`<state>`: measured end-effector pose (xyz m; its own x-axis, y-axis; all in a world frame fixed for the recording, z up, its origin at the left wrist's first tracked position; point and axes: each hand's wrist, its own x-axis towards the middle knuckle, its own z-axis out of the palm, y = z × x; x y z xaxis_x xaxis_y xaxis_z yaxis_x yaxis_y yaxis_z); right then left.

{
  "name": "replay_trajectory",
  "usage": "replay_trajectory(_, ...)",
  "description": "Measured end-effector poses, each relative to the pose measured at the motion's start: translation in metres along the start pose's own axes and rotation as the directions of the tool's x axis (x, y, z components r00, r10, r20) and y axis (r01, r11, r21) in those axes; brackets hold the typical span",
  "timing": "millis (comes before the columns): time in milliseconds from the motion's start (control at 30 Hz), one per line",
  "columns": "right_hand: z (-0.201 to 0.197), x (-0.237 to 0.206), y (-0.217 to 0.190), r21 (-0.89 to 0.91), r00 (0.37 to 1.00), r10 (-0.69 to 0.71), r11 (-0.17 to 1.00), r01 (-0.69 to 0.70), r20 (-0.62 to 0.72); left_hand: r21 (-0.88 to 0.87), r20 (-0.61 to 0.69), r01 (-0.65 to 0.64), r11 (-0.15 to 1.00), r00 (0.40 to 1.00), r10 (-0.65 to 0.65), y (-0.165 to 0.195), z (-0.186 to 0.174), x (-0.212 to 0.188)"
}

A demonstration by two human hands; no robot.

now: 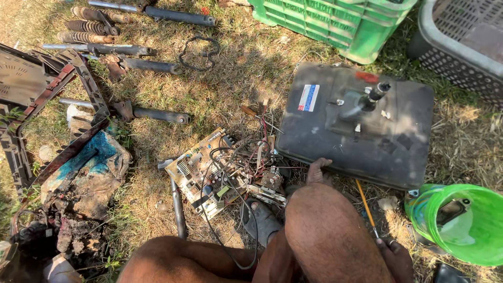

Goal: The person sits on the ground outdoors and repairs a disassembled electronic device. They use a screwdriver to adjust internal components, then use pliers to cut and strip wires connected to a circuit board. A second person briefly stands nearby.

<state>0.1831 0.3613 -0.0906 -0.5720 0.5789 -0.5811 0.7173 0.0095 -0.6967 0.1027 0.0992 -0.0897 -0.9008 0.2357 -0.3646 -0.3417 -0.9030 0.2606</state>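
A dark grey picture tube lies face down on the dry grass, its neck pointing up. My left hand grips the tube's near edge, its wrist hidden behind my bare knee. Just left of that hand lies a bare circuit board with a tangle of coloured wires running to the tube. My right hand is low at the bottom right, beside the lower end of a thin yellow-shafted tool lying on the grass. Whether it holds the tool is unclear. My sandalled foot rests by the board.
A green bucket stands at the right. At the back are a green crate and a grey basket. Shock absorbers and springs lie at the top left. A broken dark plastic casing and dirty rags lie at the left.
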Motion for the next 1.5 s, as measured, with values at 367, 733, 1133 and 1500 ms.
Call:
replay_trajectory(367, -0.055, -0.014, 0.005, 0.016, 0.981, 0.191, 0.982, -0.19, -0.02, -0.087, 0.141, -0.004, 0.996, 0.99, 0.016, -0.012, 0.034, 0.032)
replay_trajectory(733, -0.097, -0.026, 0.019, -0.715, 0.956, -0.291, 0.674, 0.184, -0.028, -0.196, 0.291, 0.005, 0.981, 0.955, 0.053, -0.007, 0.071, 0.046)
replay_trajectory(1133, -0.046, -0.099, -0.216, -0.703, 0.746, -0.62, 0.416, 0.576, 0.244, -0.301, 0.409, 0.007, 0.954, 0.904, 0.123, 0.013, 0.086, 0.025)
replay_trajectory(1500, 0.083, -0.049, -0.139, 0.234, 0.8, -0.248, 0.962, 0.138, 0.546, -0.382, 0.462, -0.02, 0.924, 0.862, 0.209, 0.033, 0.078, 0.027)
